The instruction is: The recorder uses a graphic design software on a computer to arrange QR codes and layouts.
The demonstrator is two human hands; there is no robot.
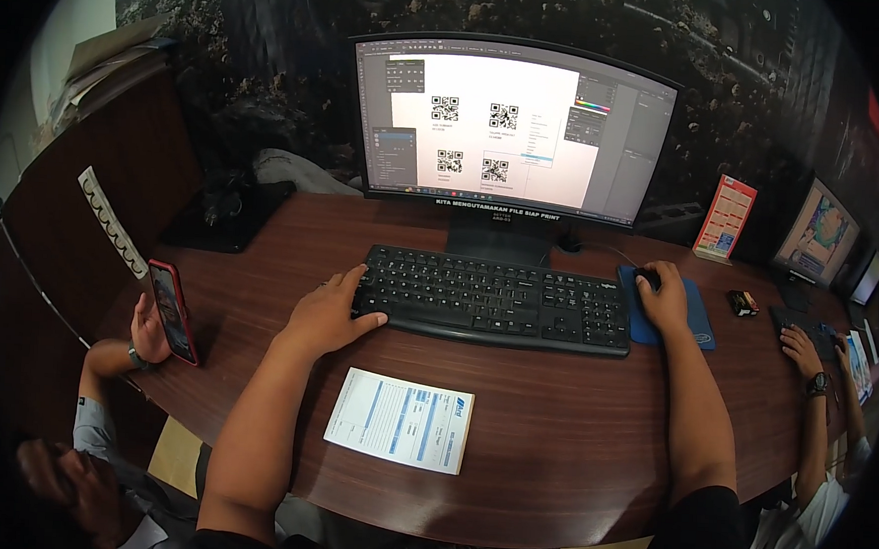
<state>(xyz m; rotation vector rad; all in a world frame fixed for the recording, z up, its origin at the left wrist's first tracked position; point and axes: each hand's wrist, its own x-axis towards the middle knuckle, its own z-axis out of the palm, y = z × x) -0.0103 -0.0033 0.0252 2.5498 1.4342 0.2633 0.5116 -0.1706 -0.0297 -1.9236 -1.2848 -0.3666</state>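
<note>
Your left hand [333, 314] rests at the left end of the black keyboard [498, 297], palm down, fingers loosely spread over the leftmost keys and thumb out along the near edge; it is partly open and grips nothing. Your right hand [662, 296] is curled over the dark mouse [648, 278], fingers bent around it; whether a button is pressed, you cannot tell from this view. The mouse sits on the upper left part of a blue mouse pad [691, 313], just beside the keyboard's right end. The keyboard lies on the dark brown wooden desk [522, 408], in front of the wide monitor [517, 129]. On screen: four square black-and-white codes in two rows on a pale page, dark tool panels at the sides, and a list open right of the codes, one line highlighted blue. Nearer you, a white and blue form pad [402, 420] lies flat, slightly turned, between your forearms and apart from both hands. At your left, another person's hand [148, 329] supports a red-edged phone [171, 310], held upright. Right of the mouse pad are a small dark box [743, 303] and, farther back, a standing red and white calendar [726, 218]. At far right, a co-worker's hand [803, 350] rests near a second monitor [816, 235].
</note>
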